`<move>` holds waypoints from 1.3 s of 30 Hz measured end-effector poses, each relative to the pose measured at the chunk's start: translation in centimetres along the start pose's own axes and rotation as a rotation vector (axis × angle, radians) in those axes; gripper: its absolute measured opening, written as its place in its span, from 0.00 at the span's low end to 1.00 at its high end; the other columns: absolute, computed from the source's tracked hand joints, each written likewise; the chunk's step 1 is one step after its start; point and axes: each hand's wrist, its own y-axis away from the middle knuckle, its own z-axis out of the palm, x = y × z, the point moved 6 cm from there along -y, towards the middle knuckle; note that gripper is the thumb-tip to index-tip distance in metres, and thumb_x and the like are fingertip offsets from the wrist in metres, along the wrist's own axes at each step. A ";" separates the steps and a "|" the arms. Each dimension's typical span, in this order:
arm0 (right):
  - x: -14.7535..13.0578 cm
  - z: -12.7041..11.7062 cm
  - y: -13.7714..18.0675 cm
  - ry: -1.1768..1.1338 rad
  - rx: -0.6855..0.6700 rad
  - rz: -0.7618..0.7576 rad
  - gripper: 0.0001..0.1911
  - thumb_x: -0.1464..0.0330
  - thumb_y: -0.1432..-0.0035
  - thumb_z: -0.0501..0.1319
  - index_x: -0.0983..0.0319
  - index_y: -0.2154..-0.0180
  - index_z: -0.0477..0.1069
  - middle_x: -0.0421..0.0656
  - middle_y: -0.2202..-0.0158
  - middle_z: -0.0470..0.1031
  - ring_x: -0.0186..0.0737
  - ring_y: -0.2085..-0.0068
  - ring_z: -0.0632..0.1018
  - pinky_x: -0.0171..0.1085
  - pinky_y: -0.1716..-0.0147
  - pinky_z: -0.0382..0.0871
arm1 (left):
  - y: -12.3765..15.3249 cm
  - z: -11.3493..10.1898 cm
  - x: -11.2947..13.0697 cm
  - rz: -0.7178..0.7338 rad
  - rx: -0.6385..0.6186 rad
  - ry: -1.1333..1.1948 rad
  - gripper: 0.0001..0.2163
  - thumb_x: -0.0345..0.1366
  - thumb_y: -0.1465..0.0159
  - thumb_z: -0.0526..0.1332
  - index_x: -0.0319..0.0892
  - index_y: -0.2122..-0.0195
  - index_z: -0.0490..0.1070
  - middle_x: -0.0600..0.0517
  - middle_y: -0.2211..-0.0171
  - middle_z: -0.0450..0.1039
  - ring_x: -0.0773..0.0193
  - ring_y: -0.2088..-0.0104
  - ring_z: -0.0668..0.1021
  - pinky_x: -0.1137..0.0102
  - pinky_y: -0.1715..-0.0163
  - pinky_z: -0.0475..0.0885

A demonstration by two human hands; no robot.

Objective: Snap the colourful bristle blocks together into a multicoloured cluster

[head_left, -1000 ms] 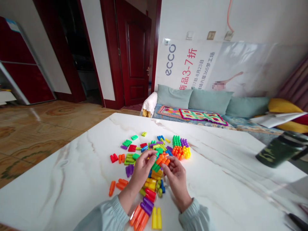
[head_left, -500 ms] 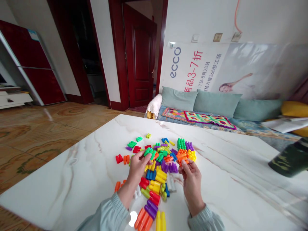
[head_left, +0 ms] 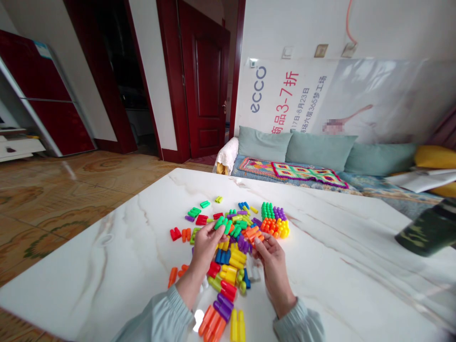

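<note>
Right hand (head_left: pixel 273 261), right of centre, pinches an orange block (head_left: pixel 252 234), long axis seemingly slanting up-right; left hand (head_left: pixel 204 244) pinches a green block (head_left: pixel 223 225) apart to its left; four-coloured cluster (head_left: pixel 273 222) stands beyond, nearer the right hand

Over a white table (head_left: pixel 135 266), the left hand (head_left: pixel 204 244) partly covers a green block (head_left: pixel 223 224), the right hand (head_left: pixel 272 254) an orange block (head_left: pixel 252 232). The frame crops a yellow block (head_left: pixel 238 327) at the table's near side and a mug (head_left: pixel 423 230) at its right; beyond it, the front of a sofa (head_left: pixel 368 182) is hidden.
</note>
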 end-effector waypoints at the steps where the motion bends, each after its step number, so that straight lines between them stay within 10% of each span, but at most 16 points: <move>1: 0.0 0.1 0.0 0.012 -0.004 0.007 0.21 0.56 0.52 0.71 0.62 0.63 0.69 0.35 0.79 0.70 0.29 0.79 0.67 0.28 0.82 0.59 | -0.1 0.0 0.0 0.017 0.003 -0.019 0.24 0.44 0.51 0.73 0.35 0.56 0.78 0.51 0.74 0.78 0.66 0.74 0.78 0.70 0.69 0.80; 11: 0.8 -0.3 -0.1 0.124 0.011 0.017 0.23 0.52 0.53 0.70 0.61 0.63 0.71 0.37 0.77 0.73 0.32 0.79 0.71 0.30 0.82 0.62 | -1.0 -1.1 -0.4 0.149 0.059 -0.238 0.21 0.41 0.47 0.69 0.36 0.54 0.77 0.46 0.63 0.78 0.65 0.75 0.78 0.69 0.74 0.79; 17: -3.5 -4.9 -1.5 0.578 0.294 -0.335 0.21 0.51 0.52 0.66 0.62 0.65 0.76 0.46 0.70 0.79 0.40 0.72 0.76 0.38 0.71 0.70 | -0.7 -1.0 0.0 0.171 0.005 -0.407 0.20 0.40 0.43 0.65 0.36 0.51 0.76 0.52 0.75 0.76 0.69 0.81 0.73 0.74 0.79 0.71; 22: -4.8 -7.8 -2.6 0.892 0.346 -0.319 0.18 0.53 0.55 0.63 0.60 0.68 0.74 0.47 0.70 0.80 0.45 0.71 0.78 0.40 0.70 0.68 | -0.4 -0.7 0.4 0.175 0.008 -0.372 0.19 0.40 0.45 0.67 0.37 0.54 0.77 0.52 0.77 0.75 0.67 0.80 0.73 0.74 0.79 0.70; 39: -3.3 -7.0 -2.6 1.197 0.378 -0.334 0.18 0.51 0.51 0.60 0.58 0.69 0.68 0.44 0.67 0.76 0.40 0.74 0.73 0.36 0.76 0.58 | -0.5 -0.8 0.0 0.186 0.002 -0.405 0.20 0.40 0.44 0.66 0.37 0.52 0.77 0.51 0.77 0.76 0.63 0.76 0.77 0.74 0.79 0.73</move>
